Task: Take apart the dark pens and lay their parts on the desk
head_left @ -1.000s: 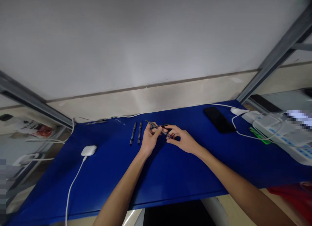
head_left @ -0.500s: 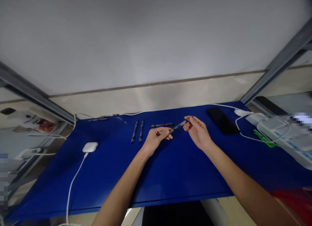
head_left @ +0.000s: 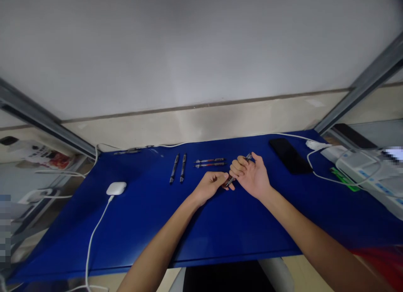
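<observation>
Dark pen point(head_left: 236, 170) held above the middle of the blue worktop point(head_left: 220, 225), tilted, one end poking out past the right hand point(head_left: 252, 176) toward the far edge, the other end reaching down to the left hand point(head_left: 212, 186). Right hand's fingers point(head_left: 237, 167) curled shut around the pen's barrel, palm turned up. Left hand's fingers pinched together at the pen's lower tip, apparently gripping it, though the contact itself too small to make out clearly. Both hands touching or nearly touching at that point, with the forearms running back toward the near edge.

Just beyond the hands, toward the far edge, two pens point(head_left: 210, 162) lying side by side, parallel to that edge. Left of those, two more dark pens point(head_left: 178, 168) lying side by side, pointing from far edge to near edge. Along the far edge, toward the far left corner, another thin dark item point(head_left: 132, 150) beside a white cable. Near the left edge, a white earbud case point(head_left: 116, 188) with a white cable point(head_left: 91, 241) trailing to the near left corner. Toward the far right corner, a black phone point(head_left: 289, 155) lying flat, and past it a white plug point(head_left: 316, 145) with its cord looping off the right edge.
</observation>
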Demonstrator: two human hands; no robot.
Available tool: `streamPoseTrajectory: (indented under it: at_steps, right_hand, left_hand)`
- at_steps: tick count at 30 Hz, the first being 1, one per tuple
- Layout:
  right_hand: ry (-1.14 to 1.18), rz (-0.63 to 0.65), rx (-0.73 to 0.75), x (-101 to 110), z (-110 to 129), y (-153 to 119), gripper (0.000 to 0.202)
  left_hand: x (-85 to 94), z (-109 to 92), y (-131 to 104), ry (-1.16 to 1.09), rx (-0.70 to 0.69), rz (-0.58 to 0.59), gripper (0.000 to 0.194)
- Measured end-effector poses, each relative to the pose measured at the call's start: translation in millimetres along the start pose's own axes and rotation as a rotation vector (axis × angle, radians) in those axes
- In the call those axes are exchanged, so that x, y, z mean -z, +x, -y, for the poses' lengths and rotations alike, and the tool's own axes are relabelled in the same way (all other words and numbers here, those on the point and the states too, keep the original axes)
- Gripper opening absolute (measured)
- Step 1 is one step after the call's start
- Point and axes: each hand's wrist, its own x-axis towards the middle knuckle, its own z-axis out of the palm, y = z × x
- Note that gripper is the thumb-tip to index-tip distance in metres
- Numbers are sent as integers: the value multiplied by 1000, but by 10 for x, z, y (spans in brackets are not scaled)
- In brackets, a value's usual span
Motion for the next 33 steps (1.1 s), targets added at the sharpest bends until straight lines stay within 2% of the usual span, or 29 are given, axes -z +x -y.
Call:
streamPoseTrajectory:
  at_steps: [5,13,17,33]
  right_hand:
    - [-114,-68,62,20,7,6,45]
    - [-45,-56,77,11,53,-7,46]
    - [-12,-37,64,8,56,-7,46]
    - [-118,-54,90,-6,60,-13,45]
  left_hand:
    - [-5,2,4,-108,44,-7,61]
    - [40,32,26,-276,65,5,68]
    - [47,43,34,-303,60,28,70]
    - [64,32,38,-279,83,62,76]
